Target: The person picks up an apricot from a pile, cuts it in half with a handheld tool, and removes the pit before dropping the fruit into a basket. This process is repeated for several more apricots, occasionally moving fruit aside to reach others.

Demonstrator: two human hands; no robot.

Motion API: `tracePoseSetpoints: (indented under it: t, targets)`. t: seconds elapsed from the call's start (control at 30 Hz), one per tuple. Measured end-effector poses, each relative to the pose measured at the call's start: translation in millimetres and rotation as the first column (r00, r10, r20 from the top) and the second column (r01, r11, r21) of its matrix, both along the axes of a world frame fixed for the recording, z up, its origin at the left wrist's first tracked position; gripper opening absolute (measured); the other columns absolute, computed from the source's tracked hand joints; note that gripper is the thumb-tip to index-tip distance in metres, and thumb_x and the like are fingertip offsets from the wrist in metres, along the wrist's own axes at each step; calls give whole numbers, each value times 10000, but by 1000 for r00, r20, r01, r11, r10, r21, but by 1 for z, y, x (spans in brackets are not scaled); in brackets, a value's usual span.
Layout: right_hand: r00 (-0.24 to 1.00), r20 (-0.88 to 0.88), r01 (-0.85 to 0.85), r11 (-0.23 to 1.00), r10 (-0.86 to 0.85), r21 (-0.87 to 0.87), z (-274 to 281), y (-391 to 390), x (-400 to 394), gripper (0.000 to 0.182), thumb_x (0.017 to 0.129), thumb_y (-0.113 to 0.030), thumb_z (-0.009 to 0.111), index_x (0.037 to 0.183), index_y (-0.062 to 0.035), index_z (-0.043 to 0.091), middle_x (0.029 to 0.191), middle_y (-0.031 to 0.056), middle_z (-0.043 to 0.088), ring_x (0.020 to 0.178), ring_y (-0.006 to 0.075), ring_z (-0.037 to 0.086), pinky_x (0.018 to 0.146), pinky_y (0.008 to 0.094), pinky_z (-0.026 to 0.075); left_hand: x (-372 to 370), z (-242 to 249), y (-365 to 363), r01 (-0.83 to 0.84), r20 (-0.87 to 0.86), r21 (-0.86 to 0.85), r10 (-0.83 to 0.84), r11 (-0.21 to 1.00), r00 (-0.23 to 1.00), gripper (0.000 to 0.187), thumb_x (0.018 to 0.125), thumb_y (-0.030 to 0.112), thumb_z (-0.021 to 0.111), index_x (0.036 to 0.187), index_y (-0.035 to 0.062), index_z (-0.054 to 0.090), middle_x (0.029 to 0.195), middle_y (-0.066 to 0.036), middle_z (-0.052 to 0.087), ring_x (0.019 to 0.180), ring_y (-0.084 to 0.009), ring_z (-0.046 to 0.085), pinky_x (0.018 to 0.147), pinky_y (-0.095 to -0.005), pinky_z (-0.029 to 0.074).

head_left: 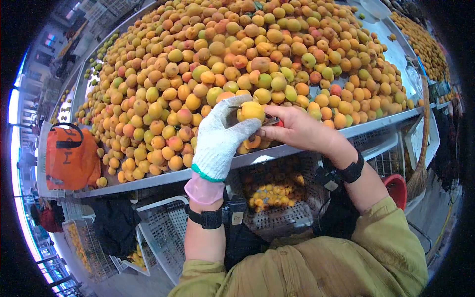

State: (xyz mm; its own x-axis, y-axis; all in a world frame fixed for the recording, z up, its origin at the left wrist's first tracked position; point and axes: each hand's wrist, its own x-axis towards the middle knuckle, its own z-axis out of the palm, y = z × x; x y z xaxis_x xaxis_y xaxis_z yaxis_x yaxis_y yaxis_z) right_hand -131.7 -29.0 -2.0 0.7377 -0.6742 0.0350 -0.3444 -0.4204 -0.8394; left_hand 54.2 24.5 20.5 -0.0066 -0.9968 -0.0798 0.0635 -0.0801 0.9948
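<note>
The left hand point(217, 141), in a white knit glove w/ green cuff, was wrapped around 1 yellow apricot point(251, 110), held just above the near edge of the surface point(376, 126). The bare right hand point(297, 129) was pinched shut on a small knife point(269, 120), its blade against the fruit's right side. Step in hand, by the look of it: splitting the apricot, prob. to pit it. Next move would call for the blade to run round the fruit while the left hand turns it, fingers kept clear of the edge. The apricot was near-round, so no clear long axis; stem end couldn't be told. The apricot pile point(237, 54) covered the surface behind; a basket point(277, 198) w/ cut pieces sat below the near edge.
</note>
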Motion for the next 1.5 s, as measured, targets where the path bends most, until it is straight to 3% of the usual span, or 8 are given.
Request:
tracePoseSetpoints:
  t: [0.23,0.4,0.63,0.87,0.97,1.1,1.17,1.5]
  targets:
    - [994,8,99,917,-111,387,28,14,5,325,900,-303,612,1022,-3,592,783,102,635,714,161,567,661,322,466,-6,-1,-1,-161,-653,-7,117,987,748,362,887,65,541,1233,-31,495,1174,-130,552,1022,-183,568,890,-319,473]
    - [1000,-2,-13,968,14,251,40,1,-15,302,911,-287,595,1020,-5,595,781,104,632,707,155,561,641,325,459,6,11,-1,38,-156,-78,-50,996,986,503,793,-17,592,1278,-38,460,1213,-129,531,1089,-206,558,921,-307,468]
    - [960,146,147,876,-238,459,28,27,13,252,919,-208,594,1072,-8,587,813,-16,593,734,67,501,649,240,438,-27,-4,8,-216,-576,-25,163,976,801,438,865,63,584,1277,-23,464,1149,-118,568,1033,-180,580,866,-284,486]
    - [974,87,157,904,-207,397,17,22,7,246,922,-195,591,1062,6,591,879,51,658,781,102,575,692,279,483,-16,-9,-1,-84,-239,-12,79,996,968,394,921,150,571,1264,-9,459,1113,-104,581,957,-162,595,773,-258,503]
    - [889,319,151,868,-328,473,1,30,21,236,916,-184,594,1051,10,586,835,56,651,739,109,572,657,290,481,-26,-19,1,-182,-648,63,179,981,740,366,928,166,568,1244,8,472,1096,-96,586,966,-173,599,760,-267,510]
    - [877,335,254,923,-346,287,6,21,14,254,909,-205,607,1036,13,590,784,76,649,672,118,563,608,297,468,-21,-22,-1,-200,-136,-230,172,952,976,361,927,85,510,1278,15,462,1202,-124,556,1079,-216,580,908,-325,496]
    - [973,-43,228,913,-227,339,25,13,4,291,929,-198,586,1134,8,561,925,29,622,854,87,543,760,254,466,-14,-5,-8,-131,-241,-40,118,991,963,365,921,94,529,1268,-1,463,1185,-114,559,1058,-200,588,903,-321,497]
    - [873,257,382,908,-415,171,-7,33,27,244,891,-169,586,1026,30,546,809,200,646,748,302,646,662,385,499,-42,-24,-1,-196,-728,88,198,977,657,321,907,124,605,1189,-6,520,1080,-80,608,967,-153,602,812,-274,510]
